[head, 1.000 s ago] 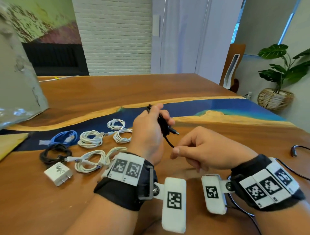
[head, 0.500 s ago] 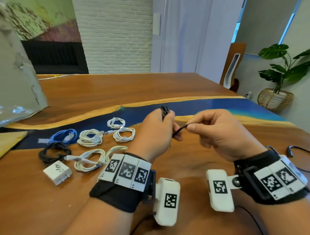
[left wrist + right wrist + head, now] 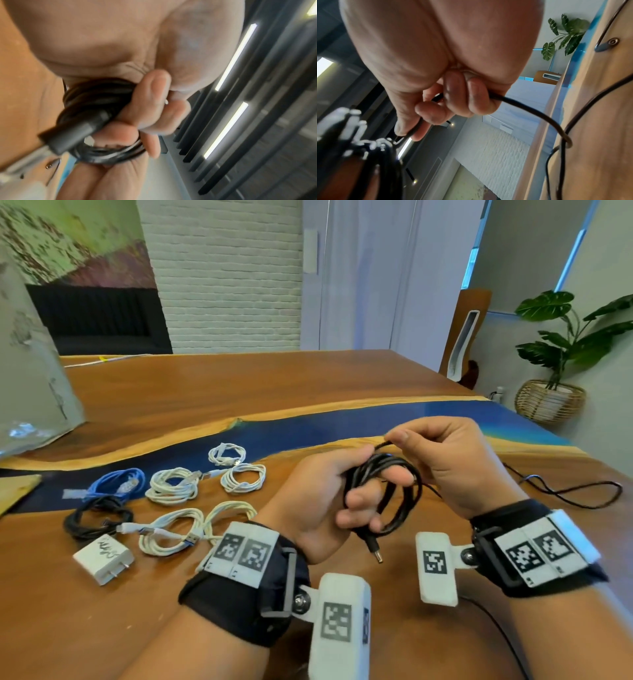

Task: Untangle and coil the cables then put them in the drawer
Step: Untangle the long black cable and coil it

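Note:
A black cable (image 3: 404,494) is wound in several loops around the fingers of my left hand (image 3: 329,498), above the wooden table (image 3: 239,385). Its barrel plug (image 3: 374,550) dangles below the coil; the left wrist view shows the same coil (image 3: 96,97) and plug (image 3: 72,134) up close. My right hand (image 3: 445,460) pinches the free strand just above the coil. That strand (image 3: 527,106) runs through the curled right fingers and trails onto the table (image 3: 590,135). The loose tail (image 3: 575,494) lies at the right. No drawer is in view.
Coiled cables lie at the left: several white ones (image 3: 173,486), a blue one (image 3: 118,482), a black one (image 3: 97,517). A white charger (image 3: 102,559) sits near them. A grey sheet-covered object (image 3: 30,378) stands far left. A potted plant (image 3: 561,378) is beyond the table's right edge.
The right hand rose from low beside the left hand to above it, carrying the strand. The left hand turned palm-up, so the black loops on its fingers now show. The view came closer.

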`<action>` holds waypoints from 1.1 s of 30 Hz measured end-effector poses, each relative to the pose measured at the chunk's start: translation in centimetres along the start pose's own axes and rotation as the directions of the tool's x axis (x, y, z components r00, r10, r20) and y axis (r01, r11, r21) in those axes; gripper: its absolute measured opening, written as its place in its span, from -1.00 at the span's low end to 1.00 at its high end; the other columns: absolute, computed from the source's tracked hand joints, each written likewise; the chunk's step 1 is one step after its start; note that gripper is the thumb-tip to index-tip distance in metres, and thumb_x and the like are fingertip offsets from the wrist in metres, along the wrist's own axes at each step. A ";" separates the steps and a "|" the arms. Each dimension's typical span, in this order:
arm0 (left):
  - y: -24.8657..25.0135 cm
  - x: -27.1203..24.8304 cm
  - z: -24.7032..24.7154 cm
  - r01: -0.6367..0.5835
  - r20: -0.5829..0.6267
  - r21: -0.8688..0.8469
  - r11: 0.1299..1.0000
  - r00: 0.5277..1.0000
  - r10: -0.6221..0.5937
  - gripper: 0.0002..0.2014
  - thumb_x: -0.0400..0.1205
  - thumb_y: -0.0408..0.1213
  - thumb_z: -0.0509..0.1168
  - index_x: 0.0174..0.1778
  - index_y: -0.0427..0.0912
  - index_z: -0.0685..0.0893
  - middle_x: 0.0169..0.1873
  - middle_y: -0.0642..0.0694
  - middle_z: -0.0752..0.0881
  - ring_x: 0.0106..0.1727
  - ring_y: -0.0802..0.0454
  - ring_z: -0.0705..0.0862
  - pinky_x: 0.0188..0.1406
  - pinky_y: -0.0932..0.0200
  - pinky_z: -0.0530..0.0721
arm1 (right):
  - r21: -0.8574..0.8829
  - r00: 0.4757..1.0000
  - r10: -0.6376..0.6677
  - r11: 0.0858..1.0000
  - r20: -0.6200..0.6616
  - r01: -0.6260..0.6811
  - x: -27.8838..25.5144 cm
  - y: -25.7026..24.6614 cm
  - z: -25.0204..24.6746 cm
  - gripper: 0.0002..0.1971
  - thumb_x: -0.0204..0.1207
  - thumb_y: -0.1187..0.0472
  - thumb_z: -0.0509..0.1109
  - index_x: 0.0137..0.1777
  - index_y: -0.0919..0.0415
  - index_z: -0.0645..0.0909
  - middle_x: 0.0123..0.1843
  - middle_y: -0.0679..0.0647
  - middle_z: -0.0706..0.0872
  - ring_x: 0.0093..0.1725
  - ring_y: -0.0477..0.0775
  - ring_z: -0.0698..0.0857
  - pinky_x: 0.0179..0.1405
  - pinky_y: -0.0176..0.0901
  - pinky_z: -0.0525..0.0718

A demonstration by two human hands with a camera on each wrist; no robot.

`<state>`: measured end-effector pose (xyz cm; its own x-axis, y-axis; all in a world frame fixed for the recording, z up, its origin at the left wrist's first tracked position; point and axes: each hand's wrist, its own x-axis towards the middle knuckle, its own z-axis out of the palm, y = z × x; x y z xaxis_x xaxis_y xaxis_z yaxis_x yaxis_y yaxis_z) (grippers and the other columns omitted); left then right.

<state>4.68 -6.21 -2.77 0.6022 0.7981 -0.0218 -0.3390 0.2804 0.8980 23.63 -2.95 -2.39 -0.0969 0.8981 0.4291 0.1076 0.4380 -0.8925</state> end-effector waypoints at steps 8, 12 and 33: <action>0.7 0.2 0.0 -0.235 -0.158 -0.465 0.854 0.971 0.181 -0.54 0.86 -0.09 0.02 0.24 -0.38 0.68 -0.53 0.08 0.36 -0.57 0.14 0.40 -0.14 0.19 0.57 | -0.226 0.979 0.132 0.970 0.158 -0.095 0.2 1.0 -0.3 -0.71 0.82 0.27 0.23 0.30 0.07 0.77 -0.53 -0.05 0.48 -0.59 -0.19 0.34 -0.59 -0.44 0.34; 2.4 -0.1 -1.7 -0.440 -0.308 -0.522 0.730 0.896 0.320 -0.57 0.88 -0.14 -0.03 0.38 -0.39 0.58 -0.46 0.09 0.38 -0.56 0.15 0.38 -0.11 0.20 0.60 | -0.442 0.884 0.342 0.879 0.320 -0.179 -0.1 0.8 -0.4 -0.71 0.82 0.20 0.24 0.33 -0.07 0.76 -0.46 0.00 0.56 -0.58 -0.19 0.39 -0.58 -0.45 0.38; -0.2 0.1 -0.3 -0.027 -0.105 0.550 0.835 0.989 0.101 -0.60 0.87 -0.20 0.02 0.19 -0.34 0.72 -0.55 -0.15 0.61 -0.54 -0.04 0.43 -0.19 0.02 0.53 | -0.222 0.966 -0.097 0.963 0.238 0.151 -0.5 -1.6 -1.6 -0.85 0.33 0.19 0.65 -0.18 0.26 0.86 -0.23 0.13 0.88 -0.18 0.07 0.84 -0.09 -0.14 0.79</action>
<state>4.65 -6.04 -3.09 0.4855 0.8740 0.0229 0.0979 -0.0804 0.9919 25.04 -4.00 -0.96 -0.3398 0.8160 0.4677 0.3084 0.5664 -0.7642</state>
